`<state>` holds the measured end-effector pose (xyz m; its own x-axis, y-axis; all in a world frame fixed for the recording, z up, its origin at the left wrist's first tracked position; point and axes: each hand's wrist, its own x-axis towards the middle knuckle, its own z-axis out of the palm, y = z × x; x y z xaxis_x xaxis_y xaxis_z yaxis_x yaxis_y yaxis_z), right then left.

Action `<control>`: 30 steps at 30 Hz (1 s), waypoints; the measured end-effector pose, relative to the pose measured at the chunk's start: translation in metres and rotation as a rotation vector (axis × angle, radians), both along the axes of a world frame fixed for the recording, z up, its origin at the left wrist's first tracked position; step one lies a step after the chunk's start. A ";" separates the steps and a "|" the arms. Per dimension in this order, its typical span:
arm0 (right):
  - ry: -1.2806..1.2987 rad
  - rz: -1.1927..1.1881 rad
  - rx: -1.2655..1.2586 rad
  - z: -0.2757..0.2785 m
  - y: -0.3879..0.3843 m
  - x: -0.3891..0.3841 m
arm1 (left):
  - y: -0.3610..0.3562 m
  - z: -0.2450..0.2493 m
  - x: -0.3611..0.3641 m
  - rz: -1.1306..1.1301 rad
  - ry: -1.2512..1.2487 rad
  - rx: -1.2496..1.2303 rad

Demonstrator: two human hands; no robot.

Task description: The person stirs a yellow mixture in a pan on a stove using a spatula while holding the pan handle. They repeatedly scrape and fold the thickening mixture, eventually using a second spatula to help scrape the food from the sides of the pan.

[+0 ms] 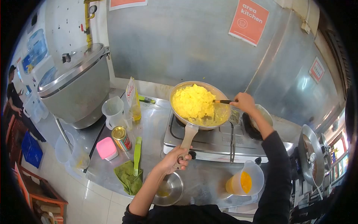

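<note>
My left hand (pixel 174 159) is wrapped round the handle of a frying pan (pixel 220 89) on the gas stove (pixel 209 143). Heaped in the pan is a mound of yellow scrambled eggs (pixel 192 100), with bits spread along the near side. My right hand (pixel 244 102) grips the dark handle of a spatula (pixel 223 101), whose far end meets the right side of the eggs and is partly hidden. A slotted metal turner (pixel 232 138) lies across the stove. In front of it stands a plastic jug (pixel 257 175) holding orange-yellow liquid.
A metal bowl (pixel 175 186) sits below my left forearm. Left of the stove are a green cloth (pixel 128 177), a green-handled utensil (pixel 137 155), a pink container (pixel 107 148), a can (pixel 121 138), a clear jug (pixel 113 110) and a large steel cooker (pixel 74 86). A person (pixel 16 100) stands far left.
</note>
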<state>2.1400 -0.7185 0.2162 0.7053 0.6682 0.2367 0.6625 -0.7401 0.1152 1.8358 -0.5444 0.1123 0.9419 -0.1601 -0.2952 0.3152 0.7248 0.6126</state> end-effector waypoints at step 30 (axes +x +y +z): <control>-0.150 0.148 0.022 0.030 0.060 -0.083 | 0.002 -0.009 0.003 -0.022 -0.046 -0.134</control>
<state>2.0574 -0.6585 0.2460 0.5559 0.7552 0.3474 0.7404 -0.6398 0.2061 1.8387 -0.5426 0.1028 0.9500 -0.2155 -0.2260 0.3052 0.7942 0.5254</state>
